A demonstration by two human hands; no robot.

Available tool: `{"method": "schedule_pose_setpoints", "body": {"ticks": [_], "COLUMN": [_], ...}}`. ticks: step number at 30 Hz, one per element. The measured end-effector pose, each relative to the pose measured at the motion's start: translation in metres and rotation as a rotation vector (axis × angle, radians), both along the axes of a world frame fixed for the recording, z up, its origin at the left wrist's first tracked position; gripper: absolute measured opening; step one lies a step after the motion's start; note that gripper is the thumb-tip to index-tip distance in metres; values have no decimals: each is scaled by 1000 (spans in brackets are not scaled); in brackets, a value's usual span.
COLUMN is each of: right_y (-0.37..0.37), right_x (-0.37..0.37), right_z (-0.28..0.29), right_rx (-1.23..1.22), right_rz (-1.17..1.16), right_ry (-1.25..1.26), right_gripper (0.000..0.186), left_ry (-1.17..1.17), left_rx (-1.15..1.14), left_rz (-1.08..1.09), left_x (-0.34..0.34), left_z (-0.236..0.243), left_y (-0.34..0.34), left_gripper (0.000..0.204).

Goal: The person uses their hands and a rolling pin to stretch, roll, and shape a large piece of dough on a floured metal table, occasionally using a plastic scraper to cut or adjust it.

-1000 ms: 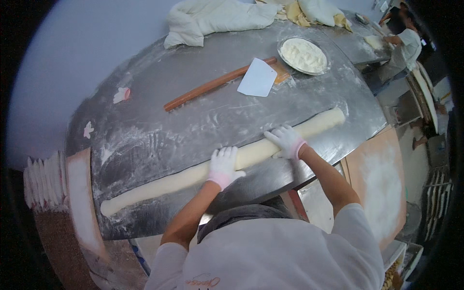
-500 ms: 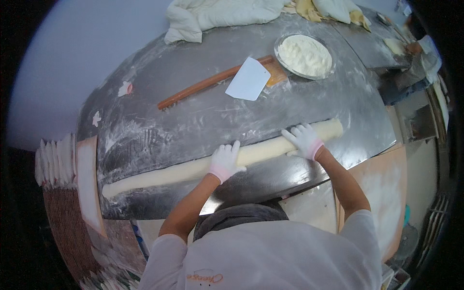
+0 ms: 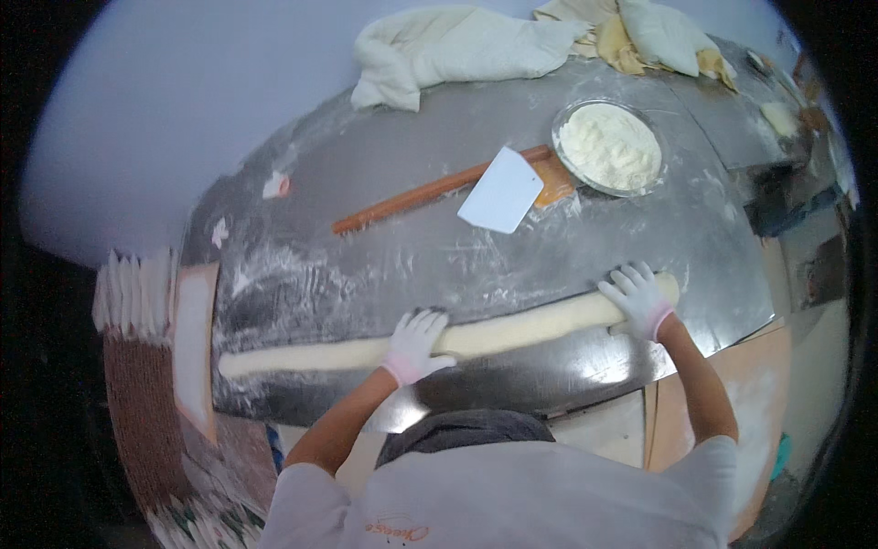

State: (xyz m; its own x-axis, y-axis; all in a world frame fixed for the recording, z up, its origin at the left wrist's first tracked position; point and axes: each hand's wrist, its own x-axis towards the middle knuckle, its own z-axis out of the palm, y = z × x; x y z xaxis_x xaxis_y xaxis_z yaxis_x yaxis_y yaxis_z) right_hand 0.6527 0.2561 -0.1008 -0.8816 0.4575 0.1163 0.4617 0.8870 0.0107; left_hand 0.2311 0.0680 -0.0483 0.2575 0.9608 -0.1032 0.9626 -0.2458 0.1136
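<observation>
A long pale rope of dough [image 3: 521,329] stretches across the near side of the metal table [image 3: 384,274]. My left hand [image 3: 416,348], in a white glove with a pink cuff, lies over the dough left of its middle, fingers out and thumb apart. Close to the dough's right end, my right hand [image 3: 637,300] rests on it in a matching glove, with the fingers spread. Both palms cover the dough beneath them. Beyond the dough lie a white dough scraper [image 3: 501,190] and a wooden rolling pin [image 3: 412,197].
A bowl of flour [image 3: 611,146] stands at the far right, beside an orange-brown flat piece [image 3: 552,179]. White cloth [image 3: 457,46] is bunched along the far edge. Two small scraps lie at the left. A floured board [image 3: 194,339] leans at the table's left end.
My hands have moved farther apart along the dough, the right one closer to its right end. The whole view has shifted, so the table sits lower and further right.
</observation>
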Motion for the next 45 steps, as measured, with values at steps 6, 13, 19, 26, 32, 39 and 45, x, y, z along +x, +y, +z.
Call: {"method": "schedule_pose_setpoints", "body": {"ticks": [6,13,19,26,32,39,45], "right_y": [19,10,23,21,19,27,19], "right_x": [12,12,10,22,23,38,20], "right_z": [-22,5,-9,-10,0,6,74], "right_rx": [-187,-214,-293,-226,-203,-178,-137], "right_rz": [-120,-161,-220,-178,-240,-252,-361], "right_ry": [-105,-146,-118,-116,-186,-214,-292], "right_gripper": [83,76,68,69,72,72,72], "left_ry": [-56,162,363,287,128,95,6], "left_rx": [63,239,-127,21,154,-11,-84], "left_rz": [240,429,643,915,1017,623,397], "left_x": [-21,-29,-33,-91,-75,-30,16], "left_z": [37,25,31,76,124,106,86], "left_y": [88,221,235,175,101,12,-4], "left_gripper": [31,35,37,30,28,25,21]}}
